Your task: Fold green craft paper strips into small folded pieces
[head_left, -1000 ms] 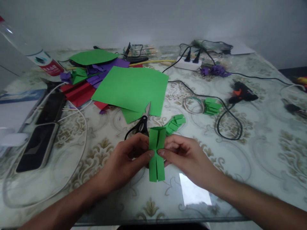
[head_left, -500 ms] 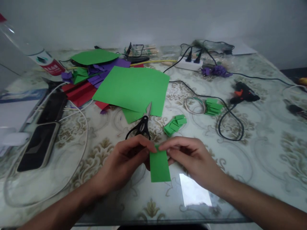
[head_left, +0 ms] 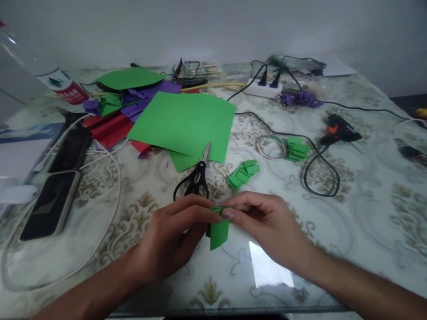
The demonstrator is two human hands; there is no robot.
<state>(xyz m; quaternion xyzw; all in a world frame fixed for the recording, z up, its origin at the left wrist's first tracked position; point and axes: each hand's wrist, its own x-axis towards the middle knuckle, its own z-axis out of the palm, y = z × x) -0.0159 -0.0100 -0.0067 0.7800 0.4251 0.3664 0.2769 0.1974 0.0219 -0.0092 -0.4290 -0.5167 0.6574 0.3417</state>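
Between my two hands is a green paper strip [head_left: 219,234], its top edge folded and its lower part hanging down. My left hand [head_left: 182,235] is closed on the strip's upper left, fingers lying across it. The thumb and fingers of my right hand [head_left: 263,220] pinch the upper right corner. Just beyond my left hand lie black-handled scissors [head_left: 197,175], blades pointing away and resting over a large green paper sheet [head_left: 187,120]. A small pile of folded green paper pieces [head_left: 243,174] sits beyond my right hand.
More folded green pieces [head_left: 296,149] lie beside a roll of tape [head_left: 271,147]. A black glue gun [head_left: 340,129] with its cord is at right, a white power strip [head_left: 263,88] behind. Phones [head_left: 50,204] and a white cable [head_left: 115,213] lie left, near a bottle [head_left: 63,84].
The green strip has tilted and its top edge is now folded over. My left fingers have moved across its front, and my right thumb has come up onto the fold.
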